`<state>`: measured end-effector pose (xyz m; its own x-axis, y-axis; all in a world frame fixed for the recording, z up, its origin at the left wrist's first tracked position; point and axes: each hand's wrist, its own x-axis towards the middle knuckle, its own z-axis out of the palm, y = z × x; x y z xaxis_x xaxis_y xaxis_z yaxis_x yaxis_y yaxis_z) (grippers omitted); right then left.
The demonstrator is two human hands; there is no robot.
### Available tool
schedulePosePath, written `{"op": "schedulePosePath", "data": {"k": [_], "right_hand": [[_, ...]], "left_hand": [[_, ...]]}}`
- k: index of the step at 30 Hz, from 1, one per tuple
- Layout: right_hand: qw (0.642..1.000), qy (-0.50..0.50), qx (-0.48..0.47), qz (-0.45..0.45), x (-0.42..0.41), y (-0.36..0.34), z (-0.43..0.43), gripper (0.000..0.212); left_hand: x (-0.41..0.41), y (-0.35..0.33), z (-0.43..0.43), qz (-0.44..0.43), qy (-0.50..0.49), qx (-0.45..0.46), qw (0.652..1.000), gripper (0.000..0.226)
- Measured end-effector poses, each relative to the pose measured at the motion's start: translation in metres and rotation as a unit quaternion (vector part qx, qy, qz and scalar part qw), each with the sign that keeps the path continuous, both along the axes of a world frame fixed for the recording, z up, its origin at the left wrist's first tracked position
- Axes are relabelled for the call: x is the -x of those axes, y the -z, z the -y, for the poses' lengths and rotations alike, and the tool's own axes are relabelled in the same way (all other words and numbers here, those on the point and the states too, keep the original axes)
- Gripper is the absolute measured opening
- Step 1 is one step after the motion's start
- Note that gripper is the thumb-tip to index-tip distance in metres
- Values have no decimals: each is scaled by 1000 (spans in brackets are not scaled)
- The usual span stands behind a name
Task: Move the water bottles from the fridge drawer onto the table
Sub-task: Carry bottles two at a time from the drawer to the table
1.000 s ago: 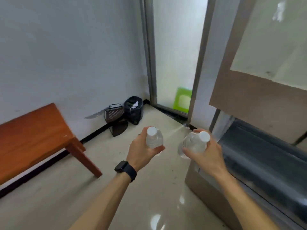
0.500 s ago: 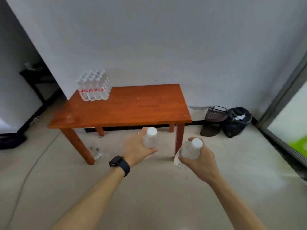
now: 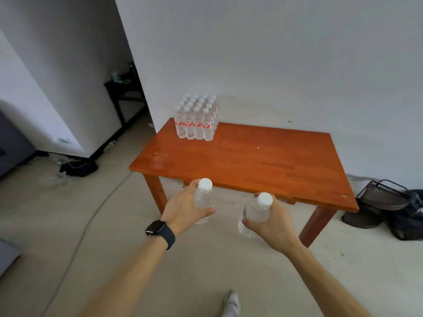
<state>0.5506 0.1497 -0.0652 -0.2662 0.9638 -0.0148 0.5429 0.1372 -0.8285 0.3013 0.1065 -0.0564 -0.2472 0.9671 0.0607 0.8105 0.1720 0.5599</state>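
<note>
My left hand (image 3: 183, 210) grips a clear water bottle with a white cap (image 3: 203, 197), held upright in front of the table's near edge. My right hand (image 3: 272, 225) grips a second clear bottle (image 3: 257, 211), tilted slightly, also short of the table. The orange wooden table (image 3: 251, 161) stands against the white wall ahead. A block of several red-labelled water bottles (image 3: 195, 118) stands on its far left corner. The fridge drawer is out of view.
A black wire basket (image 3: 382, 197) and a dark bag (image 3: 409, 220) lie on the floor right of the table. A cable (image 3: 91, 216) runs across the floor at left, near dark clutter (image 3: 77, 167). A dark shelf (image 3: 123, 92) sits in the passage behind.
The view swung left from the fridge to the table, and the table now looms larger and closer. Both hands keep hold of their bottles.
</note>
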Motion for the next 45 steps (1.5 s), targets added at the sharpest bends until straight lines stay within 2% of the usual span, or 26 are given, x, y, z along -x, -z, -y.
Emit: {"op": "schedulePosePath", "data": {"k": [8,14,20,24,29,33,37,43,45], "right_hand": [[999,-9,39,-7,101,19,-142,60],[997,-18,71,13,165,28,-235,52],[995,-31,87,42,240,48,-313,57],[992,-28,101,70,302,66,-365,66],[987,16,141,72,368,83,-416,84],[983,59,142,105,421,95,-452,69],[975,98,162,116,461,105,-476,50],[973,146,148,101,511,111,-514,68],[974,156,138,91,524,113,-526,63]], "left_hand": [[101,20,-128,15,-18,38,999,72],[161,26,-210,66,-50,44,996,76],[232,52,-294,65,-37,89,993,72],[287,75,-360,58,-10,114,992,81],[351,98,-432,70,20,136,988,78],[400,111,-485,120,33,153,980,70],[432,126,-525,128,48,173,975,76],[452,140,-564,182,47,181,965,71],[452,143,-572,177,46,176,967,69]]}}
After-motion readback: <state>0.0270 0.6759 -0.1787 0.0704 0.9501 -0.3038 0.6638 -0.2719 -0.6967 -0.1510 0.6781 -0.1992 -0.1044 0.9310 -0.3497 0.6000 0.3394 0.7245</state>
